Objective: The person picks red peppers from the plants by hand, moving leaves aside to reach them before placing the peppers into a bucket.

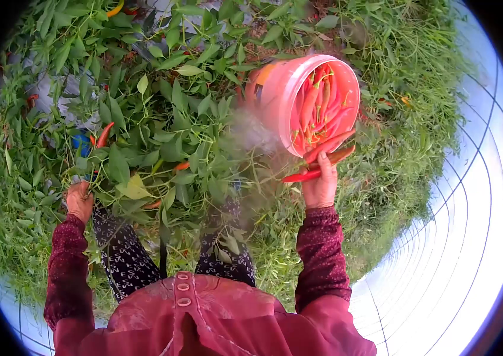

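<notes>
My right hand point(321, 185) is closed around a few long red chili peppers point(300, 177), just below the mouth of a pink bucket point(272, 98). One of them is darker, with its tip pointing right. Inside the tilted bucket lie many red chili peppers point(324, 105), some with green stems. On the left, my left hand point(80, 200) is curled at the edge of the pepper plant point(171, 133); leaves partly cover its fingertips, and what they grip cannot be made out. A red pepper point(105, 135) hangs on the plant above that hand.
Dense leafy plants and grass point(405, 139) surround my legs. Orange peppers point(181, 167) show among the leaves. Something blue point(81, 142) is partly hidden near my left hand. Pale plastic film point(67, 98) covers some ground. A curved translucent wall with thin ribs point(441, 261) stands at right.
</notes>
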A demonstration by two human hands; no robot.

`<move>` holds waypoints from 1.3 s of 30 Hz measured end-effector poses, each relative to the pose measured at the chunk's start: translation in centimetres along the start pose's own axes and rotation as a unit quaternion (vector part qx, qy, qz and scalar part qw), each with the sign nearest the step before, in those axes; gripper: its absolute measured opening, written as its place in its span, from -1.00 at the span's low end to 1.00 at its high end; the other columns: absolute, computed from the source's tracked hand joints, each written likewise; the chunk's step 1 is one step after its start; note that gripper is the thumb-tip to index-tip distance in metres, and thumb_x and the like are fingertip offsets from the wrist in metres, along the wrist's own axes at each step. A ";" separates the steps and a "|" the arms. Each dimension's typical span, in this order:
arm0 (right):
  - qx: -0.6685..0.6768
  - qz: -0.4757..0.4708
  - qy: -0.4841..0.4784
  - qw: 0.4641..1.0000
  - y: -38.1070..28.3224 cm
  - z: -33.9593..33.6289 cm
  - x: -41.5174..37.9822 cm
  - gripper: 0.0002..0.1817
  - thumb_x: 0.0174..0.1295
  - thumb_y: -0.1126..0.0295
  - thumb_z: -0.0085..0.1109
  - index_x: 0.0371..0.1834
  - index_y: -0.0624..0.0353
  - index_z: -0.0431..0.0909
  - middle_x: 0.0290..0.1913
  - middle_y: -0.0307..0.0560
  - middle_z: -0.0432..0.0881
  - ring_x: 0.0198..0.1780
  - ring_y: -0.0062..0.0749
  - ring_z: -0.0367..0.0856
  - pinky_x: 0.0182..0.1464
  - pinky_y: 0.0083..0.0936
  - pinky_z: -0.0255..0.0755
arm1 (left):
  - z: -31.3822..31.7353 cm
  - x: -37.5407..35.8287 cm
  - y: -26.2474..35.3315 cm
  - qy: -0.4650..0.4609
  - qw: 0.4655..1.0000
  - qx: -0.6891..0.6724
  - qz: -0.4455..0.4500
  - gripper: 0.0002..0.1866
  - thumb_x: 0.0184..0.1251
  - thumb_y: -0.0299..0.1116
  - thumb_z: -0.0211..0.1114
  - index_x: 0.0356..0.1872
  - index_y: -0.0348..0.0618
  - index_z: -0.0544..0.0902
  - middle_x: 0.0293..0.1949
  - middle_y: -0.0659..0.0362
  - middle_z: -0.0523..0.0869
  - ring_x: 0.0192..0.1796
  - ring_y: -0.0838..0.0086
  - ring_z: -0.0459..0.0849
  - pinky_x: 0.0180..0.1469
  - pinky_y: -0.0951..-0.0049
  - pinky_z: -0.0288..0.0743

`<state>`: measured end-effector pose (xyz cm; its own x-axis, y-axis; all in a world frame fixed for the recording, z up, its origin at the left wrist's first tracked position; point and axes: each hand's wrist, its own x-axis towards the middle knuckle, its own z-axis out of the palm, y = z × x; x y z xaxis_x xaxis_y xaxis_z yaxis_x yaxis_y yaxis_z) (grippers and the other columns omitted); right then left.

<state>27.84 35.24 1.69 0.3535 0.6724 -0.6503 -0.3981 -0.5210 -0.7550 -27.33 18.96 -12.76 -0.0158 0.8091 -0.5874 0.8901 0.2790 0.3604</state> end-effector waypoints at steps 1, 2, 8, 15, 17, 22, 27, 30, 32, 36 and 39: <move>-0.058 -0.012 0.028 0.998 -0.9 -1.1 1.8 -0.73 0.18 0.40 0.14 -0.06 0.17 0.46 -0.15 -0.13 0.60 -0.22 -0.47 0.54 -0.15 -0.50 0.42 | -1.1 -0.6 0.1 -0.031 0.999 -0.013 -0.013 -0.59 -0.11 -0.59 0.24 -0.11 -0.15 0.55 -0.18 -0.04 0.57 -0.04 0.02 0.50 0.04 0.20 0.38; -0.115 -0.021 0.055 0.992 -1.7 -2.1 3.4 -0.71 0.19 0.40 0.12 -0.02 0.20 0.46 -0.13 -0.13 0.60 -0.18 -0.44 0.54 -0.05 -0.45 0.41 | -1.4 -0.8 0.4 -0.029 0.999 -0.009 -0.018 -0.59 -0.11 -0.59 0.24 -0.11 -0.15 0.55 -0.18 -0.04 0.57 -0.04 0.02 0.50 0.04 0.20 0.38; -0.314 -0.157 0.120 0.929 -2.5 -1.8 8.3 -0.53 0.23 0.42 -0.07 0.21 0.37 0.27 0.21 0.04 0.36 0.21 -0.32 0.34 0.21 -0.38 0.21 | -5.2 -4.3 0.4 -0.155 0.985 -0.050 0.061 -0.58 -0.07 -0.48 0.25 -0.06 -0.09 0.52 -0.17 -0.02 0.57 0.02 0.08 0.46 0.16 0.16 0.29; -0.316 -0.156 -0.223 0.909 5.8 16.5 -1.1 -0.81 0.28 0.48 -0.01 -0.10 0.29 0.50 -0.12 -0.12 0.59 -0.06 -0.50 0.53 -0.01 -0.58 0.39 | -4.7 -5.4 1.3 -0.152 0.982 -0.005 0.112 -0.52 -0.07 -0.52 0.28 0.00 -0.05 0.47 -0.01 0.12 0.51 0.16 0.21 0.41 0.34 0.12 0.09; -0.326 -0.155 -0.383 0.850 9.3 22.5 -3.3 -0.83 0.21 0.57 0.05 -0.15 0.25 0.53 -0.19 -0.15 0.62 -0.13 -0.50 0.57 -0.03 -0.59 0.41 | -4.4 -5.4 0.9 -0.126 0.980 0.018 0.149 -0.57 -0.07 -0.51 0.28 -0.07 -0.04 0.47 -0.14 0.13 0.51 0.05 0.21 0.47 0.30 0.10 0.14; -0.474 -0.360 -0.621 0.510 21.2 31.8 -3.1 -0.74 0.10 0.46 0.01 -0.12 0.07 0.53 0.03 -0.16 0.54 0.25 -0.28 0.33 0.29 -0.32 0.13 | -4.2 -5.1 0.9 -0.167 0.974 0.065 0.141 -0.61 -0.03 -0.47 0.26 -0.08 -0.03 0.47 -0.21 0.12 0.51 -0.02 0.21 0.49 0.29 0.11 0.16; -0.702 -0.194 -0.589 0.350 24.1 31.2 -0.6 -0.51 0.25 -0.05 -0.24 -0.04 0.04 0.52 0.00 -0.16 0.56 0.19 -0.32 0.33 0.18 -0.26 0.13 | -4.0 -5.2 1.0 -0.175 0.964 0.124 0.155 -0.63 0.00 -0.43 0.20 -0.07 -0.07 0.47 -0.17 0.07 0.53 0.04 0.14 0.47 0.31 0.12 0.15; -0.744 -0.152 -0.582 0.292 21.4 26.7 -0.7 -0.50 0.24 -0.09 -0.19 -0.14 0.08 0.55 -0.18 -0.12 0.62 -0.11 -0.25 0.54 0.06 -0.23 0.20 | -4.1 -4.6 1.7 -0.193 0.962 0.127 0.143 -0.58 -0.08 -0.45 0.20 -0.07 -0.09 0.48 -0.11 0.03 0.53 0.12 0.11 0.44 0.32 0.13 0.13; -0.708 -0.137 -0.590 0.362 20.8 21.8 -1.5 -0.38 0.18 -0.23 -0.16 -0.10 0.10 0.54 -0.16 -0.02 0.59 -0.10 -0.20 0.54 0.03 -0.21 0.25 | -3.7 -4.6 1.7 -0.142 0.967 0.135 0.163 -0.54 -0.11 -0.45 0.21 -0.05 -0.10 0.48 -0.08 0.03 0.52 0.14 0.13 0.43 0.33 0.12 0.11; -0.697 -0.166 -0.551 0.429 20.6 15.7 -5.6 -0.36 0.12 -0.16 0.00 0.08 0.13 0.43 -0.13 0.06 0.57 -0.06 -0.07 0.51 0.00 -0.19 0.32 | -3.8 -4.8 2.2 -0.164 0.965 0.137 0.150 -0.42 -0.12 -0.48 0.19 0.09 -0.09 0.41 0.07 -0.02 0.46 0.23 0.13 0.34 0.36 0.14 0.03; -0.720 -0.096 -0.552 0.409 22.0 14.4 -8.3 -0.38 0.09 -0.05 0.06 0.13 0.13 0.36 -0.13 0.06 0.58 -0.07 -0.04 0.52 -0.01 -0.16 0.34 | -4.1 -4.7 2.2 -0.191 0.962 0.140 0.139 -0.38 -0.17 -0.49 0.23 0.10 -0.08 0.41 0.13 -0.03 0.42 0.28 0.14 0.29 0.39 0.14 -0.02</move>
<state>3.98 25.75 -8.30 -0.6532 0.1867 -0.7338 0.7402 0.3614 -0.5669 -27.16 17.92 -6.23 0.3616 0.5689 -0.7386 0.9241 -0.1139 0.3648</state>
